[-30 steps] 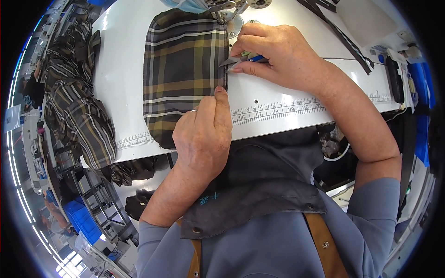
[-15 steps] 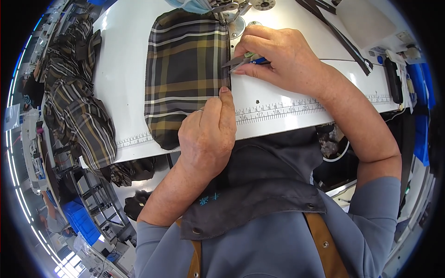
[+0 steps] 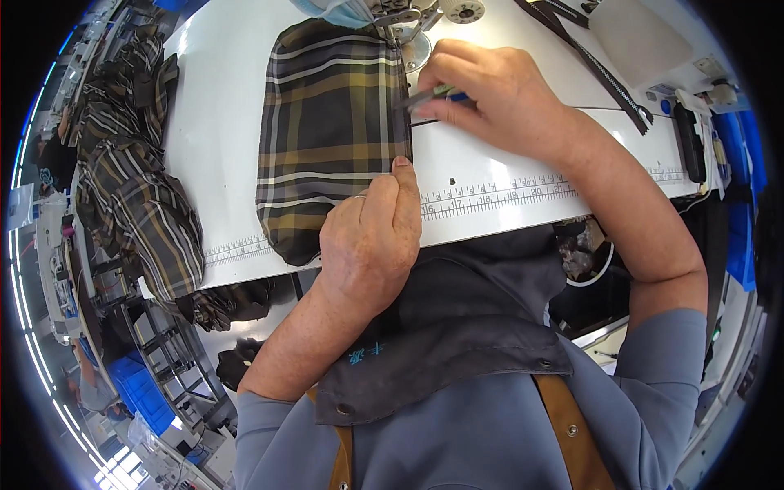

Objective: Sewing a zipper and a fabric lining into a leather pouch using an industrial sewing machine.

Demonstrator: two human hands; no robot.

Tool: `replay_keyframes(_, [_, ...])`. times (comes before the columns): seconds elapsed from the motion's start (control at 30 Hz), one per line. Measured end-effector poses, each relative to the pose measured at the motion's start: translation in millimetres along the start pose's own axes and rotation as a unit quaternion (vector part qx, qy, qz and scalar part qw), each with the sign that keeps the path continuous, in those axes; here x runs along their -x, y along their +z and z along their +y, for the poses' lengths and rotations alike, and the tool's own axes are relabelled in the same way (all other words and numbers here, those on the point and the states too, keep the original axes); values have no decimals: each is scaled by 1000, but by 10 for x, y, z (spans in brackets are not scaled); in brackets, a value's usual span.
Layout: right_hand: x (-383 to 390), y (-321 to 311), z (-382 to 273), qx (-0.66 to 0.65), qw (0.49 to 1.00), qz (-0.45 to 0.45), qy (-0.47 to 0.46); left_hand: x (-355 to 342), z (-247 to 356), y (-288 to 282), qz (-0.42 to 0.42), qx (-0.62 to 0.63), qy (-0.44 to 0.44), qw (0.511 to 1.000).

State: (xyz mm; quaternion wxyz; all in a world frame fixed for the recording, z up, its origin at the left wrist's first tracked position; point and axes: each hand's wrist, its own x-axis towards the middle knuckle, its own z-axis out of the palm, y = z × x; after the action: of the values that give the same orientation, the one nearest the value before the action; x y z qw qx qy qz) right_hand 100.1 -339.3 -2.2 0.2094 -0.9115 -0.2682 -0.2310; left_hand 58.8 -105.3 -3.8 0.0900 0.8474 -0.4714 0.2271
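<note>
A dark plaid fabric piece with rounded corners lies on the white sewing table, its far right end at the machine's presser foot. My left hand grips its right edge near the front, the fingers curled and the thumb or fingertip pressed on the edge strip. What lies under those fingers is hidden. Just right of the same edge, my right hand is closed around small thread snips. Their blades point left toward the fabric edge and are blurred by motion.
The sewing machine stands at the far middle. A dark zipper lies at the far right. Crumpled plaid fabric hangs over the table's left side. A printed ruler strip runs along the front edge.
The plaid piece and my left hand have shifted slightly right. My right hand and the snips have also moved a little, the blades swinging slightly away from me.
</note>
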Motion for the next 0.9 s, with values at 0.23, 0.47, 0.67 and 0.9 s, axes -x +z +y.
replay_keyframes(0.23, [-5,-2,-8,2,999,-11,30,11,1,20,18,12,-12,1000])
replay_keyframes(0.47, [-29,39,57,-10,1000,14,9,9,5,3,21,20,-15,999])
replay_keyframes(0.67, [-70,74,116,14,1000,3,6,18,-5,-4,18,22,-17,999])
replay_keyframes(0.9, [-59,65,41,73,995,20,71,34,-18,-2,17,23,-10,1000])
